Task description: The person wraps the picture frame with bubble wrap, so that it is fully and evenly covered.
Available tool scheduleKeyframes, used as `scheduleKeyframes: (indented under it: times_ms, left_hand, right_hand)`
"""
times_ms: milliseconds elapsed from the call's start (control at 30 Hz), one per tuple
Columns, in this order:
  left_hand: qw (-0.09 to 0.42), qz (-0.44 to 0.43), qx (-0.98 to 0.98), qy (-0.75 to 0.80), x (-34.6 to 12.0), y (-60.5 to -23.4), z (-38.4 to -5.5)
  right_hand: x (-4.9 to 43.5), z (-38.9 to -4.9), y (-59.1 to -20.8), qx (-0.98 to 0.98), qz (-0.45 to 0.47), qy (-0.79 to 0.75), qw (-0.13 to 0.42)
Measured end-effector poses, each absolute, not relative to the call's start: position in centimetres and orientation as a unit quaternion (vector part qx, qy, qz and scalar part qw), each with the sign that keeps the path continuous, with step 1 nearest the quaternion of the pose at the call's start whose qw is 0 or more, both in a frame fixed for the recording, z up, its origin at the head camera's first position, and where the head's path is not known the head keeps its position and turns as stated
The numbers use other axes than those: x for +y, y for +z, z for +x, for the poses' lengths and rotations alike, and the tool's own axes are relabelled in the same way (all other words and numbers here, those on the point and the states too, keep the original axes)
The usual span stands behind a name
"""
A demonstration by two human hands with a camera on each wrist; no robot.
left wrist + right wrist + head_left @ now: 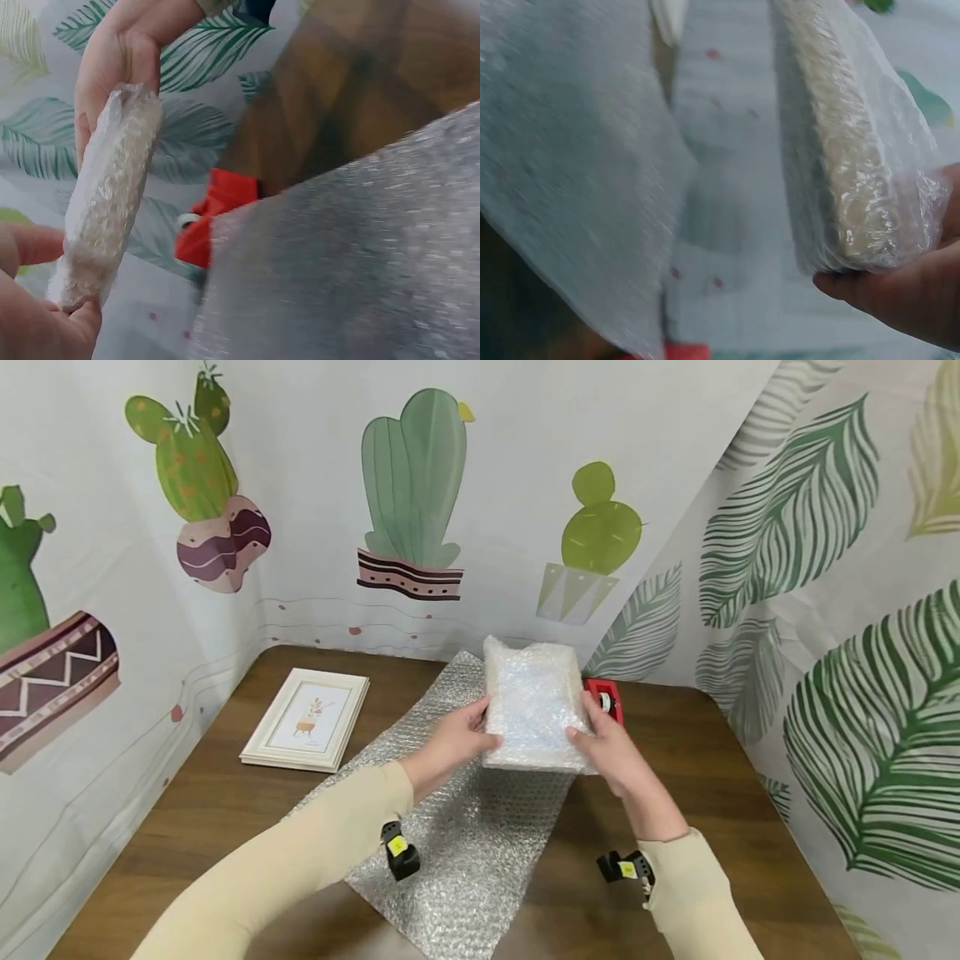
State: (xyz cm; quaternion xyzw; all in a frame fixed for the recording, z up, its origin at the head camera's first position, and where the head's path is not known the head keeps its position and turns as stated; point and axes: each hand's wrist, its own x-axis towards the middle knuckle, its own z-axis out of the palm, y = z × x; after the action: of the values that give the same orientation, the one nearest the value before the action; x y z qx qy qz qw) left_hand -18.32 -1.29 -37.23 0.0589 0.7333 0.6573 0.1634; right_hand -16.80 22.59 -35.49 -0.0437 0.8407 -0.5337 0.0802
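Both hands hold a flat rectangular package wrapped in bubble wrap, lifted over the table. My left hand grips its left edge, thumb on the near face. On the opposite side, my right hand pinches the right edge. Through the clear wrap, a cream-coloured edge shows in the right wrist view. Below the package, a loose sheet of bubble wrap lies diagonally across the table. In the left wrist view the package appears edge-on between the two hands.
White picture frames, stacked, lie at the back left, the top one with a plant print. A red object with a round white part sits behind my right hand. The brown wooden table backs onto a patterned cloth wall.
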Motion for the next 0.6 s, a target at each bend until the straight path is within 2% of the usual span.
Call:
scheduleKeyframes:
  times_ms: [200,467,600]
  left_hand:
    - [0.162,0.101,0.751,0.633,2.3,-35.4,-18.8]
    - [0.221,0.220,0.768,0.560,7.0,-33.8,-19.0]
    - [0.199,0.281,0.799,0.493,9.5,-34.3,-18.8]
  right_hand:
    - [27.4,-16.8,-33.4,0.848,-0.074,-0.522,0.064]
    - [34.8,-15.7,-31.8,0.855,-0.086,-0.505,0.081]
    - [38.0,-14.9,-32.1,0.861,-0.086,-0.495,0.080]
